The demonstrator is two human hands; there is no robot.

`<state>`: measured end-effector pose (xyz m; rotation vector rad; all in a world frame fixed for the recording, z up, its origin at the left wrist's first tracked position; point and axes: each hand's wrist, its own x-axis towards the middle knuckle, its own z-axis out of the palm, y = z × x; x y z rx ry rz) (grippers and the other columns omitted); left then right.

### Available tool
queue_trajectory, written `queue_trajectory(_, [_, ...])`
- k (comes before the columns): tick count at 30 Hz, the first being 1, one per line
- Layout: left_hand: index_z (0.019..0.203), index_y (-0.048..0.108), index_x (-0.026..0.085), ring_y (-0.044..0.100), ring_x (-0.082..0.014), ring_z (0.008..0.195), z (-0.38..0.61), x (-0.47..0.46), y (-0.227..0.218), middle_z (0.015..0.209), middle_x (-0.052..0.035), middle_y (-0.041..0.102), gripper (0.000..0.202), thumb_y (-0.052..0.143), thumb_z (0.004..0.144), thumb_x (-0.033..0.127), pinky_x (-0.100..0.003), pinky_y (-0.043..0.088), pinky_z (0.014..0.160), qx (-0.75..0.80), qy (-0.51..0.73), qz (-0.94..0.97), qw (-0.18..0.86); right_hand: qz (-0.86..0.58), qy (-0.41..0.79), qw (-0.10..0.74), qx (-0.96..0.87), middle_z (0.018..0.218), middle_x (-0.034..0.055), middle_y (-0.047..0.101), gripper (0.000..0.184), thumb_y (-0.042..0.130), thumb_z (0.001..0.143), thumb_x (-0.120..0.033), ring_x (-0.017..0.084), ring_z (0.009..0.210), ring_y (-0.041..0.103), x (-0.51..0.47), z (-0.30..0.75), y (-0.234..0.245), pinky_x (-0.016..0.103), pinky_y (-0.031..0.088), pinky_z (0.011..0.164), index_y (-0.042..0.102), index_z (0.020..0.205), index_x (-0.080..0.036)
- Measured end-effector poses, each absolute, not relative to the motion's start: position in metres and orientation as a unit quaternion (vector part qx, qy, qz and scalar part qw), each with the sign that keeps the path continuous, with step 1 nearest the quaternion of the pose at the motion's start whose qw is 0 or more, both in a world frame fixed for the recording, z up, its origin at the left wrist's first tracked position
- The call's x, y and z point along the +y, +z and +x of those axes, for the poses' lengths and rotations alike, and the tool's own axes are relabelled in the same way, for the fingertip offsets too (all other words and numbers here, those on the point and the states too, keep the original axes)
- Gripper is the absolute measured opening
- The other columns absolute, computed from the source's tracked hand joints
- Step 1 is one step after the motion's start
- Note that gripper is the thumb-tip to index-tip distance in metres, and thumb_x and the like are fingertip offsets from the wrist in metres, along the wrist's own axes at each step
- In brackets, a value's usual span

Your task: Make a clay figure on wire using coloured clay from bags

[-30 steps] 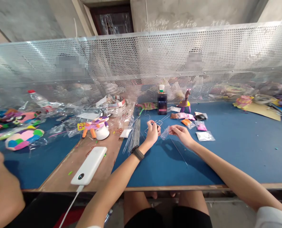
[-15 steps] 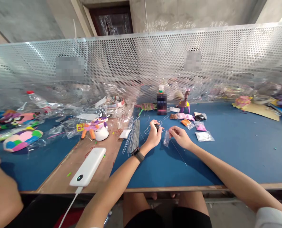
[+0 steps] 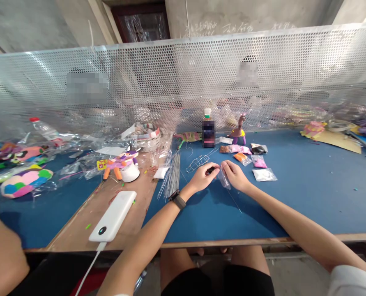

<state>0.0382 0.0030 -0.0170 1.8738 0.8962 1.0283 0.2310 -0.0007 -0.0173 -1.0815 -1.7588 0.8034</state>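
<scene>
My left hand [image 3: 202, 177] is closed around a small black lump [image 3: 211, 169], only part of which shows between the fingers. Close beside it, my right hand [image 3: 235, 176] pinches the top of a small clear plastic bag [image 3: 224, 181], which hangs between the two hands. The fingertips of both hands nearly meet at the bag. Behind my left hand lies a bent wire frame [image 3: 196, 163]. A single thin wire [image 3: 235, 202] lies on the blue table top below my right hand. Left of my wrist rests a bundle of straight wires [image 3: 172, 176].
Several clay packets [image 3: 259, 161] lie beyond my right hand. A dark bottle [image 3: 208, 133] and a clay figure [image 3: 238, 132] stand at the back. To the left are a white power bank [image 3: 113, 216] with a cable and an orange-purple figure [image 3: 118, 164]. Another person's arm [image 3: 4, 242] shows at far left.
My left hand has moved right and slightly down with the black lump, uncovering the wire frame. My right hand has shifted slightly right and up, and the two hands are now closer together.
</scene>
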Motion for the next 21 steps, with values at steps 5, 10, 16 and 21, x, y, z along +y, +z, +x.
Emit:
queue_trajectory(5, [0.099, 0.069, 0.018, 0.063, -0.0145, 0.068, 0.0383, 0.0018, -0.0145, 0.084, -0.0024, 0.068, 0.030, 0.059, 0.099, 0.046, -0.025, 0.049, 0.063, 0.366, 0.410, 0.741, 0.386, -0.432, 0.319, 0.441, -0.719, 0.072, -0.0013, 0.054, 0.048, 0.040, 0.105, -0.062, 0.016, 0.067, 0.048, -0.0010, 0.2310, -0.0168, 0.031, 0.039, 0.066, 0.050, 0.079, -0.023])
queue_trajectory(10, [0.093, 0.069, 0.017, 0.062, -0.0151, 0.068, 0.0383, -0.0006, -0.0094, 0.077, -0.0016, 0.065, 0.032, 0.058, 0.100, 0.046, -0.026, 0.048, 0.064, 0.370, 0.411, 0.742, 0.380, -0.423, 0.347, 0.438, -0.713, 0.071, -0.0017, 0.053, 0.046, 0.042, 0.104, -0.062, 0.016, 0.067, 0.048, -0.0028, 0.2316, -0.0148, 0.031, 0.038, 0.065, 0.052, 0.082, -0.023])
queue_trajectory(16, [0.090, 0.068, 0.017, 0.063, -0.0154, 0.070, 0.0388, -0.0007, -0.0080, 0.077, -0.0021, 0.066, 0.032, 0.057, 0.100, 0.045, -0.027, 0.048, 0.067, 0.363, 0.421, 0.742, 0.373, -0.384, 0.424, 0.448, -0.687, 0.071, -0.0026, 0.052, 0.039, 0.054, 0.099, -0.059, 0.016, 0.066, 0.048, -0.0011, 0.2324, -0.0174, 0.031, 0.040, 0.063, 0.058, 0.090, -0.022])
queue_trajectory(21, [0.100, 0.070, 0.018, 0.062, -0.0144, 0.068, 0.0372, 0.0011, -0.0106, 0.089, -0.0040, 0.070, 0.032, 0.058, 0.100, 0.047, -0.027, 0.049, 0.066, 0.358, 0.427, 0.749, 0.357, -0.367, 0.449, 0.465, -0.669, 0.072, -0.0027, 0.055, 0.036, 0.060, 0.095, -0.058, 0.016, 0.068, 0.052, 0.0010, 0.2328, -0.0194, 0.031, 0.044, 0.067, 0.055, 0.091, -0.023])
